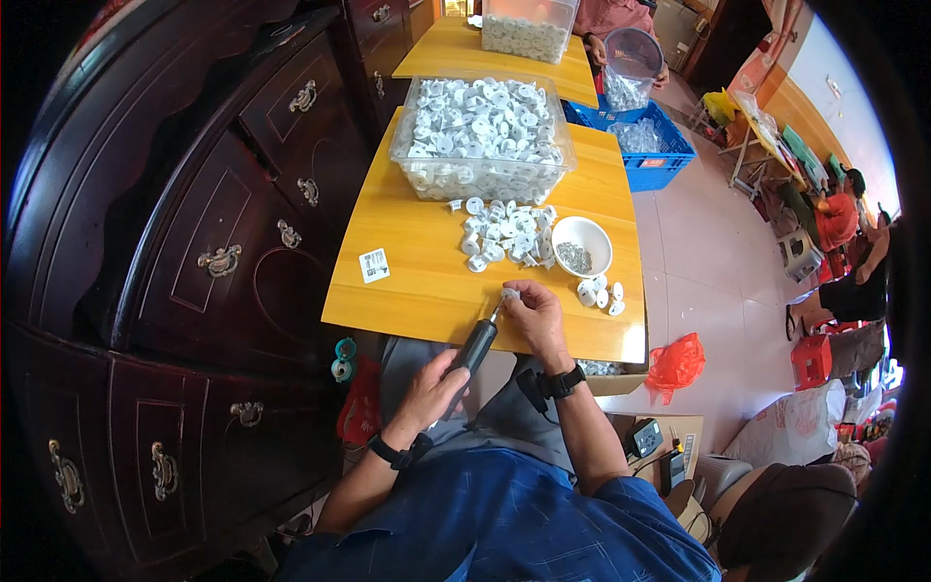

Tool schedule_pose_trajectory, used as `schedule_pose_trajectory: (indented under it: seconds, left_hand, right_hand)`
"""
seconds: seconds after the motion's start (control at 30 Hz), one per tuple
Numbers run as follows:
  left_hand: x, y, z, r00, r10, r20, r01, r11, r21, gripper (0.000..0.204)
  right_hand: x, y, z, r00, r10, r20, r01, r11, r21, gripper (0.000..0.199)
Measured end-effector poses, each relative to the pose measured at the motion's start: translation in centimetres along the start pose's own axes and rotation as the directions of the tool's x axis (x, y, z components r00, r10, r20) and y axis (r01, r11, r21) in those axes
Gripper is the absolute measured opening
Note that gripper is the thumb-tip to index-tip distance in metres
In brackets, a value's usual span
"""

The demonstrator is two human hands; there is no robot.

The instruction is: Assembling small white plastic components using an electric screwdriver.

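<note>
My left hand (433, 389) is wrapped round a black electric screwdriver (474, 347), which slants up and to the right. Its thin metal tip meets a small white plastic part (510, 294) that my right hand (537, 315) pinches over the table's near edge. Whether a screw sits at the tip is too small to tell. Just beyond my right hand stands a white bowl (593, 234) with small metal screws (574, 257) in it. A loose pile of white plastic parts (506, 233) lies left of the bowl, and several more (599, 292) lie to its right.
A clear bin (485, 180) heaped with white parts stands on the yellow table (388, 308). A sticker (374, 266) lies at left. Beyond, another person holds a clear tub (632, 53) above a blue crate (661, 172). Dark wooden drawers (194, 242) line the left.
</note>
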State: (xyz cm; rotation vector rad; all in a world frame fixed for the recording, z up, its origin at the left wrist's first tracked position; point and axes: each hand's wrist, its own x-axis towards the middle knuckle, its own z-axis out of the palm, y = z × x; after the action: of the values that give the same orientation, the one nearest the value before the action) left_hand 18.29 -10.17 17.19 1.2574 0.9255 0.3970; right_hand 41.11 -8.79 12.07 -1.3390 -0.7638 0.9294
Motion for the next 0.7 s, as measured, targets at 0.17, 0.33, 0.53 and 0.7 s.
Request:
schedule_pose_trajectory:
  seconds: [0.17, 0.33, 0.53, 0.7]
  left_hand:
    - [0.04, -0.15, -0.08, 1.000, -0.003, 0.002, 0.003, 1.000, -0.008, 0.037]
    - [-0.12, 0.14, 0.01, 1.000, 0.001, -0.007, -0.001, 1.000, -0.016, 0.037]
    - [-0.08, 0.05, -0.11, 1.000, -0.003, 0.002, 0.003, 1.000, -0.016, 0.038]
    - [0.01, -0.11, -0.23, 1.000, -0.006, 0.020, 0.005, 1.000, 0.020, 0.036]
  right_hand:
    - [0.01, 0.10, 0.01, 1.000, -0.006, -0.008, 0.006, 1.000, 0.001, 0.014]
    - [0.07, 0.18, -0.02, 1.000, -0.010, -0.002, 0.010, 1.000, -0.018, 0.015]
    - [0.05, 0.23, -0.03, 1.000, -0.007, 0.003, 0.007, 1.000, -0.014, 0.017]
    - [-0.09, 0.10, 0.01, 1.000, -0.008, 0.001, 0.008, 1.000, -0.025, 0.017]
